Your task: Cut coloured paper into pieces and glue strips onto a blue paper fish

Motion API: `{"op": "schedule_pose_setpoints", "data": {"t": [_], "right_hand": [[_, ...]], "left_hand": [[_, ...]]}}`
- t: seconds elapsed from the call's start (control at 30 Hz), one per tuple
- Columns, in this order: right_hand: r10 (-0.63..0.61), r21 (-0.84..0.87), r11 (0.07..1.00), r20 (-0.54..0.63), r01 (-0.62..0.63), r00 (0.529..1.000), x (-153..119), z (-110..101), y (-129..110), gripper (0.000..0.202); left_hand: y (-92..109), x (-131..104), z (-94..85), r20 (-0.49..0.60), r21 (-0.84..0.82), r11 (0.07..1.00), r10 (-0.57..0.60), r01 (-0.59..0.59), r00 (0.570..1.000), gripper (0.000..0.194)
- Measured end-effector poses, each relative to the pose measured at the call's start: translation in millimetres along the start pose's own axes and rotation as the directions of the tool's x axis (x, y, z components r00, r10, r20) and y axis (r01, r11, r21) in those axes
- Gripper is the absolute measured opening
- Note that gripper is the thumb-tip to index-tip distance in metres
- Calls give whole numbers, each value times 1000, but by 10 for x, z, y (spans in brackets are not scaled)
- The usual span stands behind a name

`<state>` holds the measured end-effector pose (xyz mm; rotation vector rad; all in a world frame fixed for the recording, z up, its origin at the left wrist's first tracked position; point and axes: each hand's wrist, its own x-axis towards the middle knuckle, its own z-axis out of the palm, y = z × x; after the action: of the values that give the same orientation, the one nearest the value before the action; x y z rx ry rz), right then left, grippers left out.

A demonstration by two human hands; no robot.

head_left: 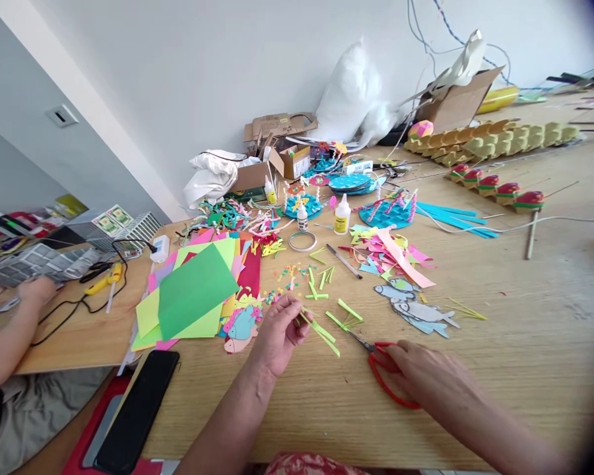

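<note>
Strips (321, 332) of yellow-green paper are pinched in the left hand (276, 333) above the worktop (327, 422) – the right hand (428, 371) holding red-handled scissors (371, 348), tips near cut green pieces (335, 321) – with grey fish cutouts (422, 312) farther right and stacked coloured paper (198, 290) to the left

Narrow lime-green strips (321, 329) slant down rightward, near red-handled scissors (372, 348) pointing forward and left.

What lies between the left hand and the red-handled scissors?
The head view shows yellow-green paper strips there: some stick out from the left hand toward the red-handled scissors, and other loose strips lie by the blade tips.
</note>
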<state>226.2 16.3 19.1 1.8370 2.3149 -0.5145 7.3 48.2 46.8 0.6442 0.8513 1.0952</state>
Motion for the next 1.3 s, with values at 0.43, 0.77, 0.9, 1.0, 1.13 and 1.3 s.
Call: {"op": "schedule_pose_setpoints", "data": {"t": [0.43,0.77,0.9,1.0,1.13,1.3], "right_hand": [[-126,677,580,-474,452,871,154,-301,-599,10],[-130,723,522,-457,452,880,298,-208,-675,7],[-115,729,532,-442,431,890,372,-172,-655,12],[-102,709,564,-449,424,888,434,-173,-628,11],[-109,686,612,-419,393,901,499,-228,-608,9],[-144,607,677,-446,417,883,531,-312,-635,9]], "left_hand": [[-56,-11,115,35,13,1000,-21,21,999,21],[-113,33,35,-64,-76,997,-12,7,998,23],[-118,46,-20,-54,-33,999,36,-38,998,22],[-132,76,-95,-52,42,998,53,-51,997,20],[-148,101,-172,-99,129,988,94,-81,991,15],[-146,52,-147,-49,425,879,258,-214,965,19]]}}
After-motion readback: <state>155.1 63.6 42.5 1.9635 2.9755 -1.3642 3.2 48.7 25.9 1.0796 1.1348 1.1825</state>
